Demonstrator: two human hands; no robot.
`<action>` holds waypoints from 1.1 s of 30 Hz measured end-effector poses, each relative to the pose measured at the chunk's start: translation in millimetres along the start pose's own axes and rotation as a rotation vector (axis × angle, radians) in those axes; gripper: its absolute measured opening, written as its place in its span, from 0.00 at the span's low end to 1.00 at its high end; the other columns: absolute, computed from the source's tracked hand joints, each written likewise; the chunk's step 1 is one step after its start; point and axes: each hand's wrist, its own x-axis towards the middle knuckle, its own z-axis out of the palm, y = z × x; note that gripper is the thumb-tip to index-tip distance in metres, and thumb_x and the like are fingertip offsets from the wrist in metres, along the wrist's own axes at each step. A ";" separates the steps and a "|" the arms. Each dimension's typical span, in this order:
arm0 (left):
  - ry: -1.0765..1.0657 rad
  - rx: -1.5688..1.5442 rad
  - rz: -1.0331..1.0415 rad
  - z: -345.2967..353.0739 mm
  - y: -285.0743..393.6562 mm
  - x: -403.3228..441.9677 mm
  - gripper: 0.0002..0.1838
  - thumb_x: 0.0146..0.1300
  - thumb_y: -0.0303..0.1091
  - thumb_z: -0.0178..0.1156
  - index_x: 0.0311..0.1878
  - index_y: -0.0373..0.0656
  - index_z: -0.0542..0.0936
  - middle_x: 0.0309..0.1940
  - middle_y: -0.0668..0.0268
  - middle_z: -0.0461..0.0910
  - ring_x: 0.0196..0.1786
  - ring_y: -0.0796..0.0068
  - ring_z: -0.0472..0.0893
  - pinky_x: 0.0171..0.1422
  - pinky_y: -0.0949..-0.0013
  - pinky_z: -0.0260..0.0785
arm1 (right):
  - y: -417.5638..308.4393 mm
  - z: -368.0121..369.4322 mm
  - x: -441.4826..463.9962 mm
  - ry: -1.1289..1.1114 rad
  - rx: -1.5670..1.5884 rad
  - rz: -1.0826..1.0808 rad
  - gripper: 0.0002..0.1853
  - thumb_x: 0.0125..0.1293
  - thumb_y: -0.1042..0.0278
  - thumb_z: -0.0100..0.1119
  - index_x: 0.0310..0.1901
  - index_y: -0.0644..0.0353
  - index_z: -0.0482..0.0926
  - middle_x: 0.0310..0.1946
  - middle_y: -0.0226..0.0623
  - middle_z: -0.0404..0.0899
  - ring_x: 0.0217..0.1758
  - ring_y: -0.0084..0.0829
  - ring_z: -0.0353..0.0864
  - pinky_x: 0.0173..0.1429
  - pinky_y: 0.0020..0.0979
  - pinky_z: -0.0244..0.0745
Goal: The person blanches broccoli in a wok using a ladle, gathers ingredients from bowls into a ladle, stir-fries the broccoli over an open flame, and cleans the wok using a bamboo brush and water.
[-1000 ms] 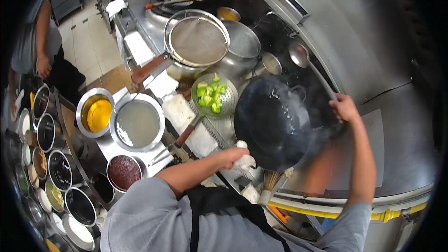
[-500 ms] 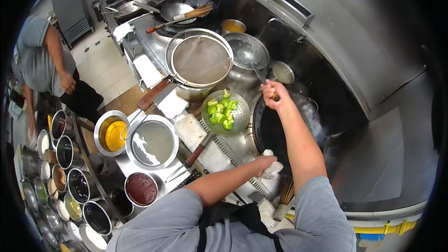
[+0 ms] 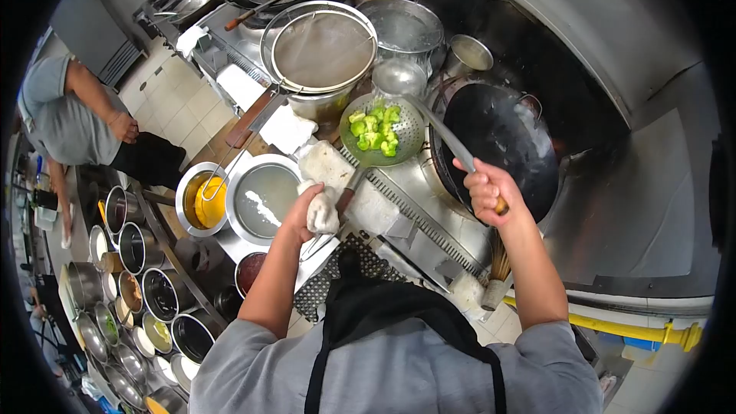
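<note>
My right hand (image 3: 492,193) is wrapped round the handle of a metal ladle (image 3: 399,77), whose bowl hangs beside a large pot of liquid (image 3: 400,24). My left hand (image 3: 300,218) holds a folded white cloth (image 3: 323,213), close to the handle of a perforated strainer (image 3: 410,129). Green broccoli pieces (image 3: 373,130) lie in that strainer. To the right a dark wok (image 3: 498,146) rests tilted on the stove, with a wet sheen inside.
A wide mesh strainer (image 3: 324,50) covers a pot. Yellow liquid (image 3: 208,201) and cloudy liquid (image 3: 264,198) fill bowls at left. Several sauce containers (image 3: 163,294) line the lower left. A co-worker (image 3: 80,111) stands beyond them. A bamboo brush (image 3: 497,276) stands near the stove's front edge.
My right hand has brought the ladle from the wok's far right to the left, past the pot. My left hand has moved with the cloth from the wok's rim to the strainer's handle.
</note>
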 end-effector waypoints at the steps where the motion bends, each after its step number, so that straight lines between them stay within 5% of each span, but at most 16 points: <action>1: -0.161 -0.171 -0.100 26.1 -3.0 -20.3 0.28 0.60 0.57 0.55 0.52 0.41 0.76 0.43 0.54 0.80 0.40 0.57 0.81 0.42 0.50 0.76 | 10.2 -6.2 -2.0 0.053 -0.077 -0.025 0.14 0.71 0.62 0.50 0.52 0.61 0.71 0.18 0.21 0.64 0.11 0.11 0.59 0.11 0.18 0.55; 3: -0.225 -0.218 -0.146 45.1 -13.0 -20.4 0.29 0.61 0.57 0.53 0.54 0.41 0.75 0.43 0.52 0.80 0.42 0.52 0.80 0.43 0.45 0.75 | 29.2 -7.0 -9.1 0.118 -0.122 -0.026 0.11 0.70 0.64 0.52 0.50 0.59 0.72 0.19 0.22 0.66 0.11 0.12 0.59 0.12 0.19 0.54; 5: -0.359 -0.236 -0.155 13.1 -22.3 13.0 0.29 0.61 0.56 0.52 0.54 0.39 0.75 0.44 0.50 0.79 0.40 0.53 0.80 0.42 0.49 0.75 | 47.6 0.3 -18.2 0.348 -0.557 -0.155 0.10 0.69 0.66 0.54 0.48 0.58 0.73 0.19 0.22 0.66 0.11 0.14 0.59 0.12 0.21 0.55; 7: -0.506 -0.323 -0.266 -1.9 -24.2 25.4 0.28 0.60 0.55 0.53 0.54 0.41 0.75 0.45 0.48 0.79 0.39 0.54 0.79 0.43 0.52 0.74 | 55.5 -3.9 -16.7 0.402 -0.673 -0.153 0.13 0.68 0.68 0.54 0.52 0.58 0.72 0.20 0.24 0.68 0.11 0.16 0.60 0.13 0.22 0.56; 11: -0.278 -0.052 -0.145 5.5 -19.2 22.5 0.26 0.60 0.53 0.53 0.52 0.42 0.76 0.39 0.51 0.80 0.32 0.58 0.79 0.38 0.57 0.75 | 65.7 -30.1 7.3 0.522 -1.687 -0.464 0.27 0.63 0.67 0.57 0.64 0.55 0.66 0.26 0.48 0.79 0.26 0.46 0.79 0.36 0.38 0.77; 13: -0.253 -0.013 -0.140 7.8 -19.2 23.0 0.25 0.61 0.52 0.53 0.51 0.42 0.77 0.38 0.52 0.81 0.32 0.59 0.80 0.37 0.59 0.76 | 69.8 -29.8 13.3 0.658 -1.999 -0.519 0.28 0.62 0.65 0.56 0.65 0.54 0.65 0.34 0.57 0.80 0.38 0.56 0.80 0.49 0.43 0.76; 17: -0.203 0.012 -0.053 12.1 -22.3 21.1 0.25 0.60 0.52 0.54 0.51 0.40 0.77 0.38 0.50 0.82 0.32 0.60 0.82 0.36 0.61 0.77 | 67.4 -22.5 -21.2 0.656 -2.542 -0.371 0.31 0.59 0.72 0.51 0.67 0.51 0.64 0.37 0.51 0.80 0.34 0.51 0.83 0.41 0.45 0.79; 18: -0.202 -0.009 -0.056 13.3 -23.3 18.1 0.25 0.60 0.52 0.54 0.51 0.40 0.77 0.38 0.50 0.82 0.32 0.60 0.82 0.37 0.59 0.77 | 65.5 -23.9 -34.7 0.646 -2.589 -0.470 0.32 0.57 0.74 0.49 0.67 0.50 0.64 0.34 0.47 0.79 0.31 0.49 0.83 0.36 0.44 0.79; 23: -0.044 -0.018 -0.060 43.7 -28.5 -19.6 0.23 0.60 0.51 0.53 0.47 0.41 0.78 0.36 0.54 0.82 0.31 0.57 0.81 0.36 0.54 0.76 | 84.3 -30.4 -91.9 0.762 -2.518 -0.497 0.29 0.61 0.69 0.53 0.66 0.48 0.65 0.37 0.48 0.79 0.32 0.50 0.81 0.39 0.46 0.78; 25: -0.070 0.017 0.109 31.7 -39.9 -24.5 0.20 0.59 0.48 0.54 0.43 0.40 0.78 0.32 0.57 0.81 0.30 0.60 0.81 0.36 0.57 0.76 | 92.3 -43.3 -105.5 0.656 -2.111 -0.749 0.29 0.61 0.71 0.54 0.66 0.50 0.65 0.34 0.47 0.80 0.32 0.49 0.82 0.42 0.44 0.78; 28: 0.350 0.150 0.521 51.8 -73.0 -89.7 0.16 0.58 0.42 0.57 0.40 0.38 0.77 0.29 0.62 0.79 0.29 0.67 0.80 0.36 0.64 0.74 | 107.6 -61.4 -98.3 0.229 -1.059 -0.520 0.20 0.65 0.73 0.55 0.59 0.60 0.69 0.21 0.30 0.73 0.14 0.24 0.69 0.18 0.30 0.67; 29: 0.375 0.132 0.554 49.7 -88.9 -109.3 0.15 0.58 0.41 0.57 0.40 0.38 0.78 0.30 0.63 0.79 0.29 0.68 0.80 0.35 0.64 0.74 | 107.4 -61.1 -100.5 0.096 -0.665 -0.224 0.17 0.65 0.75 0.54 0.56 0.61 0.71 0.22 0.29 0.71 0.13 0.22 0.66 0.17 0.30 0.66; 31: 0.362 0.170 0.538 23.3 -130.2 -139.3 0.16 0.57 0.41 0.58 0.42 0.38 0.78 0.31 0.63 0.80 0.30 0.69 0.80 0.37 0.64 0.75 | 94.2 -93.7 -62.8 0.156 -0.700 -0.330 0.16 0.65 0.75 0.55 0.55 0.60 0.72 0.20 0.27 0.69 0.10 0.17 0.59 0.11 0.26 0.55; 33: 0.569 0.243 0.434 31.4 -176.8 -194.4 0.17 0.58 0.40 0.58 0.44 0.37 0.79 0.33 0.61 0.81 0.33 0.69 0.81 0.40 0.65 0.75 | 100.1 -110.1 -39.9 0.227 -1.112 -0.574 0.18 0.65 0.76 0.54 0.57 0.60 0.72 0.20 0.25 0.69 0.11 0.16 0.61 0.13 0.24 0.54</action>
